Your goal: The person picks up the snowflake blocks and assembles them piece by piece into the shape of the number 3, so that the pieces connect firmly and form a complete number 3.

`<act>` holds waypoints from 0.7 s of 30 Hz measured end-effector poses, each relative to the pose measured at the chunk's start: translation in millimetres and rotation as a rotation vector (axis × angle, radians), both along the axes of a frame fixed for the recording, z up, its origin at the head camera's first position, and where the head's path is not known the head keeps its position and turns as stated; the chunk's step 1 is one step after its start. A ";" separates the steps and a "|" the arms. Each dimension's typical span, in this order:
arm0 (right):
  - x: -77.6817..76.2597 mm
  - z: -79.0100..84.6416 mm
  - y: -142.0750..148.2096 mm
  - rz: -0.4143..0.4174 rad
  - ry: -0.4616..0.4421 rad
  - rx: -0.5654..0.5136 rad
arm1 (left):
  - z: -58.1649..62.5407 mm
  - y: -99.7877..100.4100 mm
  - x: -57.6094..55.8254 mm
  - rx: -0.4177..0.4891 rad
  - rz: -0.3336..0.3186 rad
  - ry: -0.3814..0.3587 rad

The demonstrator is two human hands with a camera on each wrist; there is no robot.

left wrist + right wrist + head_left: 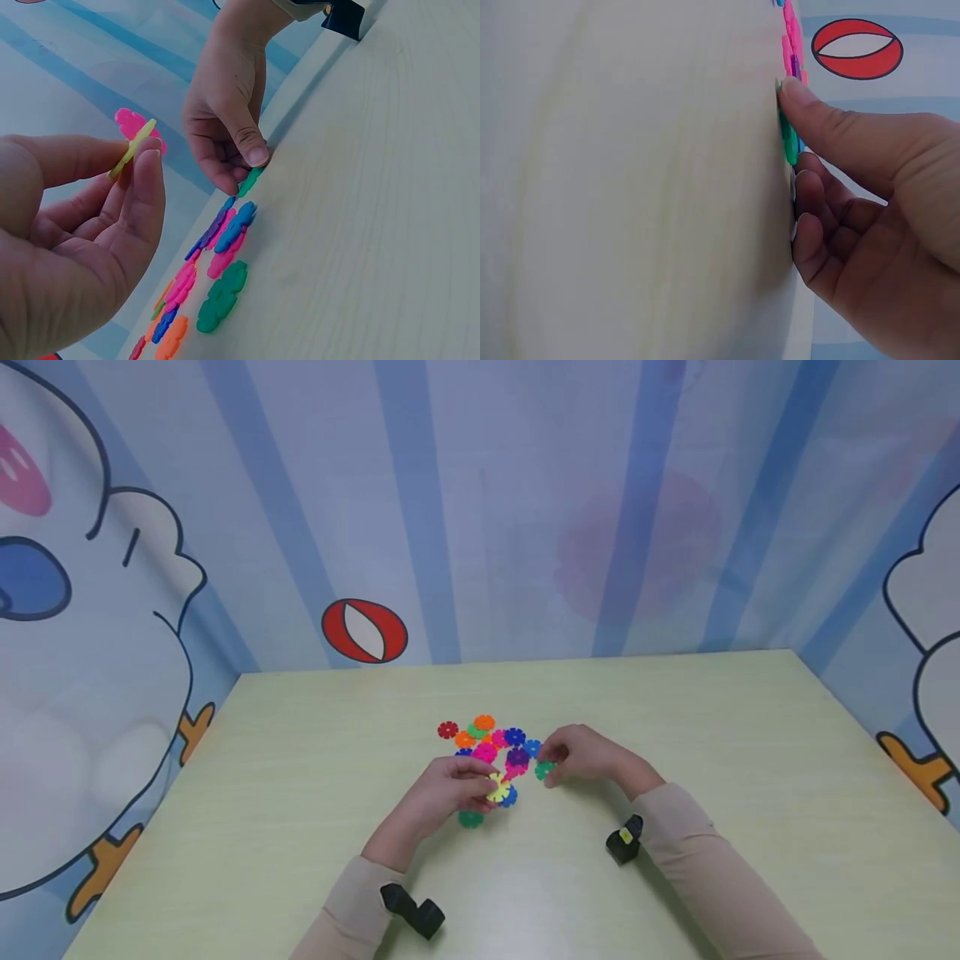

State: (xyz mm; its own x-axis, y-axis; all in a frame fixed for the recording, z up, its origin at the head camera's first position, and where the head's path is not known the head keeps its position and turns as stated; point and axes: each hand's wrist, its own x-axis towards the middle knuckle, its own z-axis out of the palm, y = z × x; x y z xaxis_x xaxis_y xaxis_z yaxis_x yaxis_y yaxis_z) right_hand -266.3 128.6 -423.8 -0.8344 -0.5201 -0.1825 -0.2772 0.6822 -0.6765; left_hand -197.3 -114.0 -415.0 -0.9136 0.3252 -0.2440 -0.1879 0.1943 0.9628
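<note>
My left hand [450, 789] pinches a yellow notched snowflake disc [497, 789] between thumb and fingers, above the table. Against it in the left wrist view is a pink disc [129, 120], set at an angle; it looks slotted into the yellow one. To the right, my right hand [588, 753] is down at the tabletop, thumb and fingertips on a green disc [545, 771]. That green disc [789, 142] is partly covered by the thumb in the right wrist view. Between the hands lies a loose cluster of discs, including a purple one [517, 757] and a pink one [485, 752].
A second green disc [471, 819] lies below my left hand, and a red disc [447, 730] sits at the cluster's far left. The pale wooden table [712, 735] meets a blue striped backdrop [510, 527] behind. Black wrist cameras sit on both sleeves.
</note>
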 end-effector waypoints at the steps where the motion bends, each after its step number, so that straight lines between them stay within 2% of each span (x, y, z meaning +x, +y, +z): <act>1: 0.2 0.0 -0.3 -0.003 0.001 0.005 | -0.2 -0.1 0.0 0.000 0.001 -0.001; 13: 1.3 -0.1 -1.5 -0.006 0.025 0.036 | -2.3 0.1 -1.0 0.016 0.002 -0.014; 21: 5.2 4.9 0.7 0.035 0.040 0.010 | -2.9 0.1 -1.7 0.025 -0.001 -0.022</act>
